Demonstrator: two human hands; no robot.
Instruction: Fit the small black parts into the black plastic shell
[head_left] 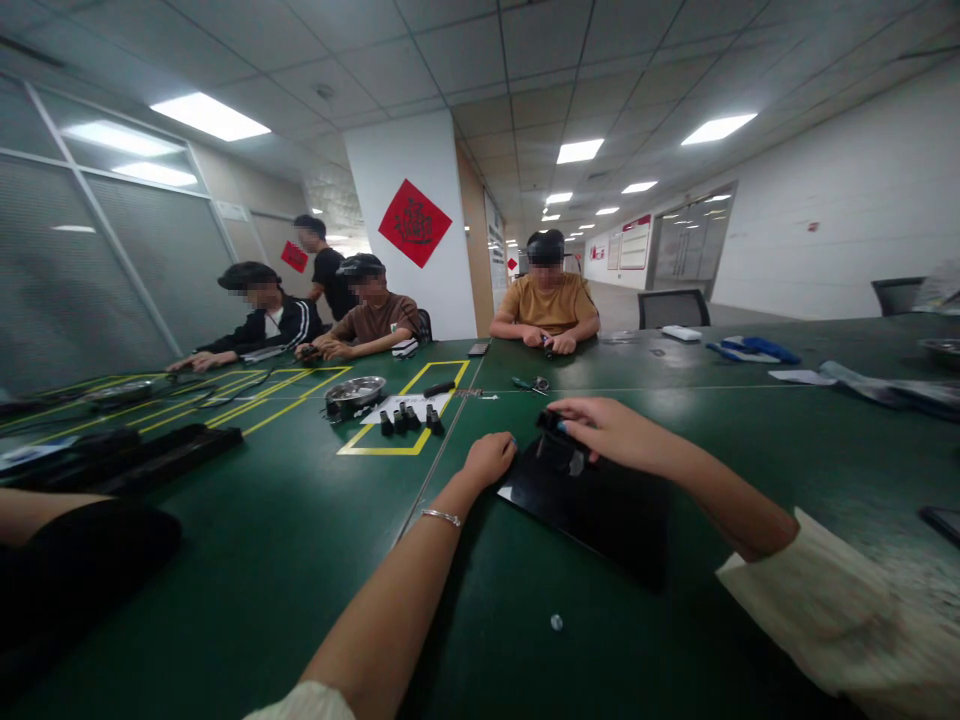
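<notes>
My left hand [489, 459] is curled into a loose fist and rests on the green table [300, 560] at the left edge of a flat black panel [600, 505]. What it holds, if anything, is hidden. My right hand [600, 428] reaches over the panel's far end, its fingers pinched on a small black part [547, 421]. A thin bracelet [441, 517] circles my left wrist.
Several small black parts [409, 419] and a metal bowl [355, 391] sit in a yellow taped rectangle ahead on the left. Black trays [150, 455] lie at the left. Three people sit across the table and another stands behind. A small pale bit [556, 622] lies near me.
</notes>
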